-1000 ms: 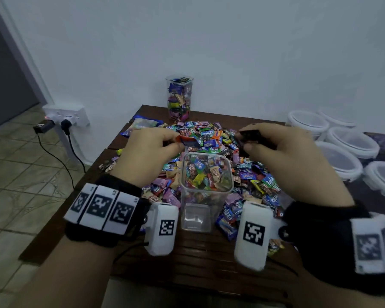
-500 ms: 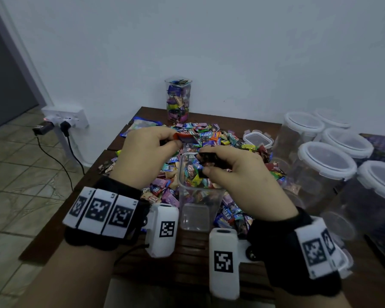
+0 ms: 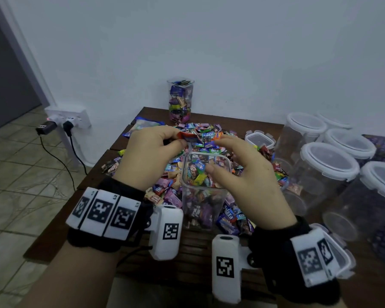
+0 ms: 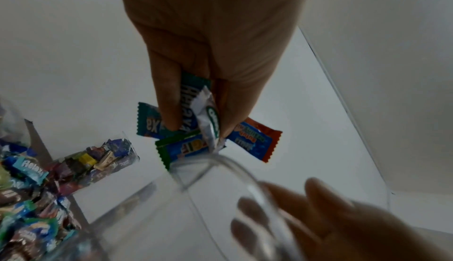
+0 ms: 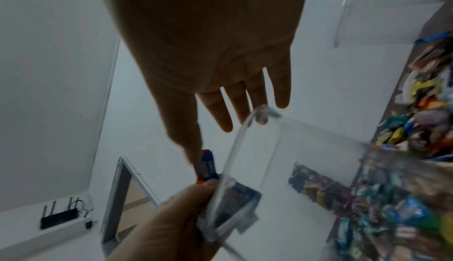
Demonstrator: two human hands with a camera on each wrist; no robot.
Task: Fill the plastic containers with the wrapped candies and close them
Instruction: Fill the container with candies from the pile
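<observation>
Dropped the dark candy pinched half a second earlier and spread the right hand [image 3: 242,174] over the mouth of the open container [image 3: 203,196]: fingers apart, lightly bent, holding nothing, thumb tip over the near rim. Kept the left hand [image 3: 151,156] where it was, just past the container's far left corner, pinching a bunch of wrapped candies [image 4: 193,129] between thumb and fingers. From the left wrist, shows teal, green-and-blue, silver and orange-edged wrappers fanned out below the fingertips, close above the clear rim. Shows the open container upright and lidless on the dark wooden counter [image 3: 187,252], candies visible inside, fill level hard to judge through the clear wall. Behind and to both sides, touching its base, a wide loose pile of candies [image 3: 209,134]. At the pile's right edge, a small lidded box [image 3: 259,140]. Further right, well apart from the hands, a cluster of tall lidded containers [image 3: 327,170] with white rims, no candy seen inside. At the counter's far edge against the wall, a tall filled container [image 3: 180,101], lid not made out. On the wall to the left, a white socket strip [image 3: 69,116] with two plugs and trailing black cables.
</observation>
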